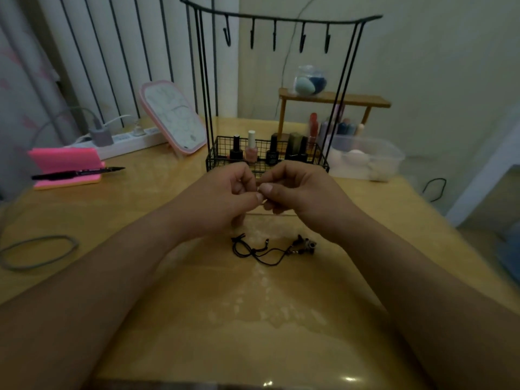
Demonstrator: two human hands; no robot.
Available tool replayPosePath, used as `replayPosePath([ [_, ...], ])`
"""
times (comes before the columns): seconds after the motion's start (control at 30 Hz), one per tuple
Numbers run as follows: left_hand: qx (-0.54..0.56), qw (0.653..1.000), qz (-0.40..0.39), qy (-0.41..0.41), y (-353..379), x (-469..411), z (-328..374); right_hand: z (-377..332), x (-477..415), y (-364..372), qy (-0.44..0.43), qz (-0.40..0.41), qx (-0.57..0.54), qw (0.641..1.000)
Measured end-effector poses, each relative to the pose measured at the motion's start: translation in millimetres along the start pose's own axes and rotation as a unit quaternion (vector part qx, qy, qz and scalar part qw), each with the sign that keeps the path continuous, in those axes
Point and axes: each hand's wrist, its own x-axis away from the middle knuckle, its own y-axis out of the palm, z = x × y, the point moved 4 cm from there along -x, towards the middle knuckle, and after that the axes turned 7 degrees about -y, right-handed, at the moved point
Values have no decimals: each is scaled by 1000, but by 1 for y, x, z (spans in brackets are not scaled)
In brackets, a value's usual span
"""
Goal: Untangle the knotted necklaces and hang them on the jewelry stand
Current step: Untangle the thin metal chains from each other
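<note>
Occlusion: left grip [225,198] and right grip [301,192] meet thumb to thumb above the counter [253,311]. Each pinches a fine strand [277,215] that is too thin to identify, and the curled fingers hide most of it. Both forearms are cut off at the bottom frame edge.

The black cord necklace [267,250] lies loose on the counter at 6 o'clock of the hands, its bead cluster close under the right wrist. The jewelry stand [281,21] is at 12 o'clock, with five hooks on its top bar and nail polish bottles [251,149] in its wire basket.

Clearance: bare counter extends at 6 o'clock to the near edge, and the side edge runs at 3 o'clock. The pink pad [63,160] with a pen [78,173] sits at 9 o'clock, and a grey loop [39,251] at 8 o'clock.

Markings: the pen print and bottle labels are too blurred to read.
</note>
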Motion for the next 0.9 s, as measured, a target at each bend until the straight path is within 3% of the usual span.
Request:
replayPosePath([
  [0.13,1,999,-38,-31,2,-9,7,-4,-9,-11,-1,12,32,999],
  [0.43,51,998,-31,-34,9,-20,4,18,-4,-10,33,59,-86,994],
  [0.6,28,999,-19,-24,12,-14,-3,26,7,-5,37,40,-65,996],
  [0.77,95,995,-32,-30,2,-9,-3,16,3,-9,45,40,-168,984],
  [0.9,134,988,-60,-36,2,-10,-5,15,2,-8,37,27,-187,981],
])
